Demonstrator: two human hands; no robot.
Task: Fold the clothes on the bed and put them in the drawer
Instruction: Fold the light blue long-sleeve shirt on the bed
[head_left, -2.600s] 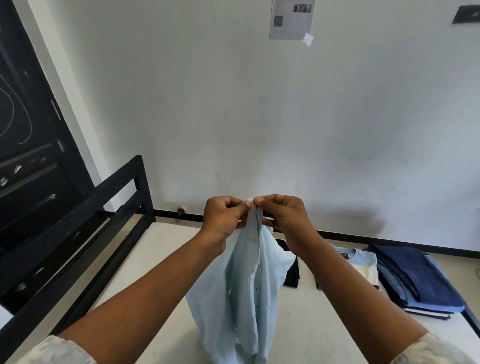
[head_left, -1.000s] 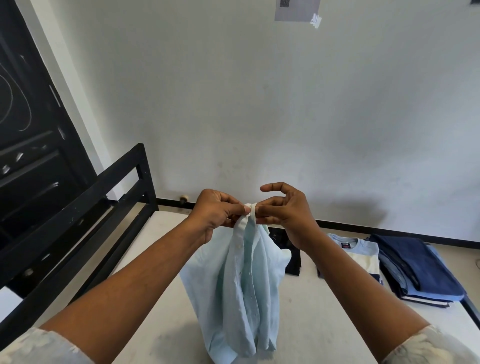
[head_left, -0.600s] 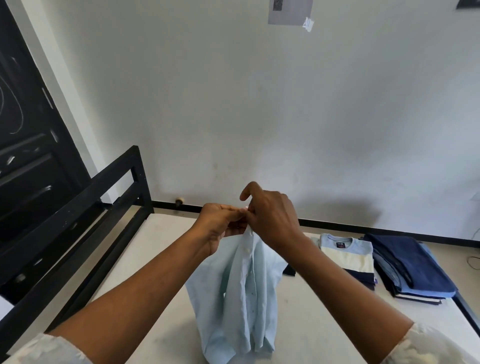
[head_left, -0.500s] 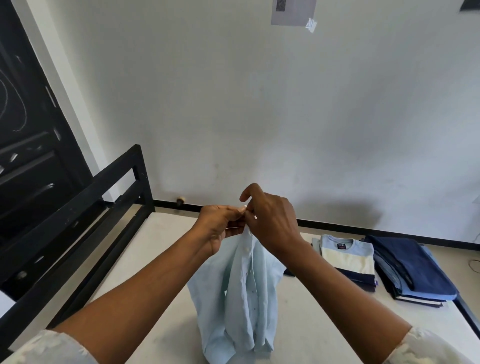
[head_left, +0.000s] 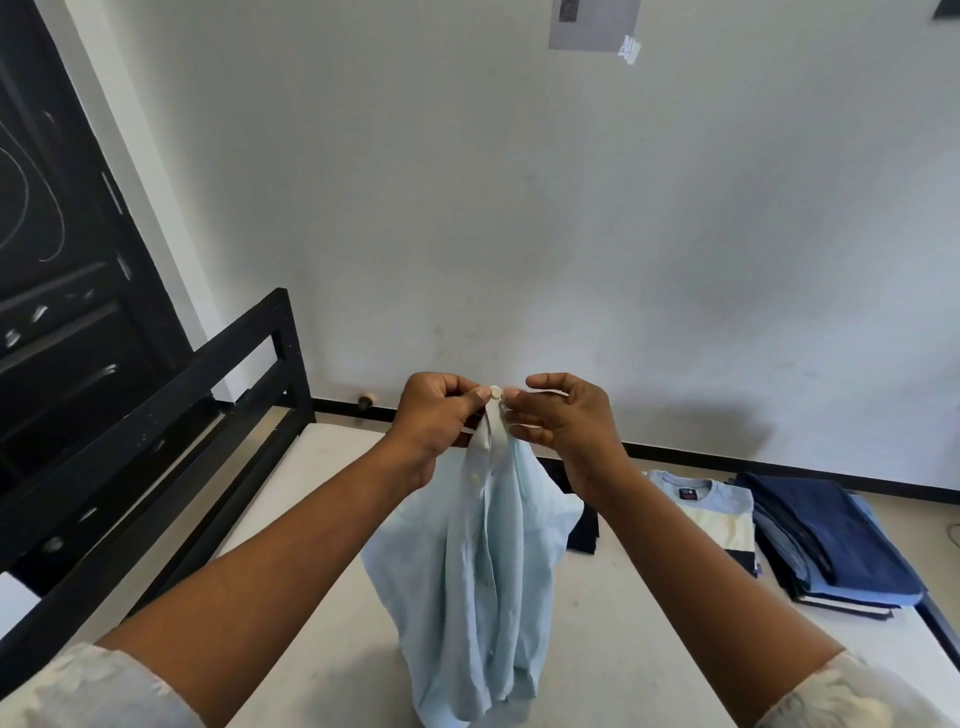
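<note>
A pale blue button-front shirt (head_left: 483, 545) hangs upright in the air over the middle of the bed, and its lower hem gathers on the off-white mattress (head_left: 613, 654). Both hands hold it at its top edge. The left hand (head_left: 436, 415) has curled fingers and pinches the buttoned strip just beneath a small white button (head_left: 496, 393). The right hand (head_left: 561, 421) nips the fabric from the other side with thumb and fingertips, its forefinger arched above.

Behind the shirt a dark folded garment (head_left: 584, 530) lies partly hidden on the mattress. Further right lies a folded T-shirt banded in light blue, cream and navy (head_left: 711, 514). Just beside it, at the bed's right edge, is a stack of folded navy and blue clothes (head_left: 831, 545).

A black metal bed frame (head_left: 208, 395) runs along the left side. Beyond it stands a black panelled door (head_left: 62, 291). A plain white wall (head_left: 519, 208) with a black skirting strip (head_left: 779, 470) rises behind the bed, with a grey sheet of paper (head_left: 595, 23) taped high up.
</note>
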